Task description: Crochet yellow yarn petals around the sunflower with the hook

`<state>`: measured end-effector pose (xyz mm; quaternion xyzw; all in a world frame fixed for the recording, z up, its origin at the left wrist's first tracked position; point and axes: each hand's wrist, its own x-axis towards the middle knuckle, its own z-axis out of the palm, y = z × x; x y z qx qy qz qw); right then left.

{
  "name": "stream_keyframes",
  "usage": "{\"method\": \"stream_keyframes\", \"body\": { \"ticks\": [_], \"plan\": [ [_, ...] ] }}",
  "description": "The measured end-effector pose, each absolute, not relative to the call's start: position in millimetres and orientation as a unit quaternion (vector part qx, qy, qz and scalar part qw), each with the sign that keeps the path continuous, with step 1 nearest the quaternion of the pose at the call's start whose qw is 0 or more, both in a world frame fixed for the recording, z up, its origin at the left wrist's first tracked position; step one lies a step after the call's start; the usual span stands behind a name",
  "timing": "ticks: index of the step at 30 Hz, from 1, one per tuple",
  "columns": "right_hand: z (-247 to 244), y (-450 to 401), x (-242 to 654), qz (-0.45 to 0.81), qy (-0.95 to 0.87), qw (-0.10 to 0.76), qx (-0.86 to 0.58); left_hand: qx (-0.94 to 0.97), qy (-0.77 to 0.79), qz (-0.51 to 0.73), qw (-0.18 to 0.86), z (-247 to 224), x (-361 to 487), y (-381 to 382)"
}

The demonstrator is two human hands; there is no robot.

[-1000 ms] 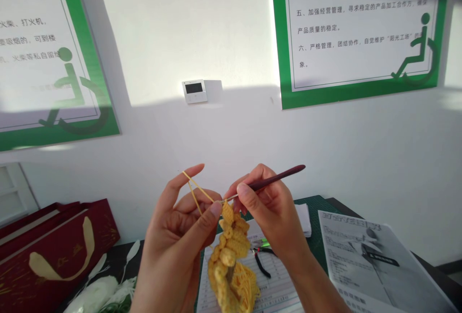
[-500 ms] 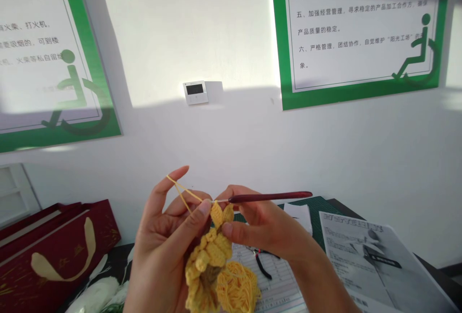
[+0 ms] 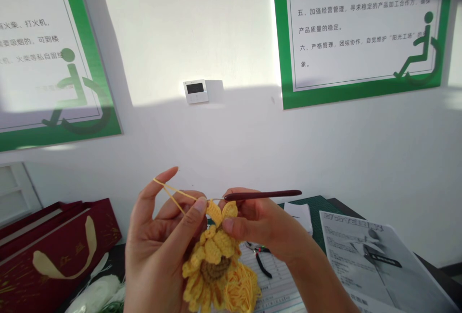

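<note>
A yellow crocheted flower with a brown centre hangs beneath my hands. My left hand pinches its upper edge between thumb and fingers, its index finger raised with yellow yarn looped over it. My right hand holds a crochet hook with a dark red handle; the hook's metal tip points left and meets the work at my left thumb. My right thumb presses near a small petal. Behind the flower's lower right sits a ball of yellow yarn.
Pliers lie on lined paper. At right are a green cutting mat and a printed sheet. A dark red gift bag and white wrapped material stand at left. Behind is a wall with posters.
Both hands have shifted slightly left with the hook. The flower has swung open toward the camera, so its brown centre shows more fully.
</note>
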<state>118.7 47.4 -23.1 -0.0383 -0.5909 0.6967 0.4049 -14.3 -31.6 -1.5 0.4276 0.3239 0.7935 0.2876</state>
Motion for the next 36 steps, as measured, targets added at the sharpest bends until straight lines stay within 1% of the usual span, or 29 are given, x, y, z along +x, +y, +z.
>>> {"method": "stream_keyframes", "body": {
  "ticks": [15,22,36],
  "plan": [
    [-23.1,44.1,113.7,0.675,-0.591,0.440,-0.050,0.404,0.315,0.805,0.300,8.1,0.4,-33.7],
    [-23.1,42.5,112.7,0.682,-0.582,0.441,-0.026,0.408,0.316,0.802,0.301,8.0,-1.9,-32.6],
    [-20.7,41.3,112.6,0.664,-0.592,0.455,-0.045,0.418,0.317,0.796,0.301,9.6,-0.5,-33.9]
  ]
}}
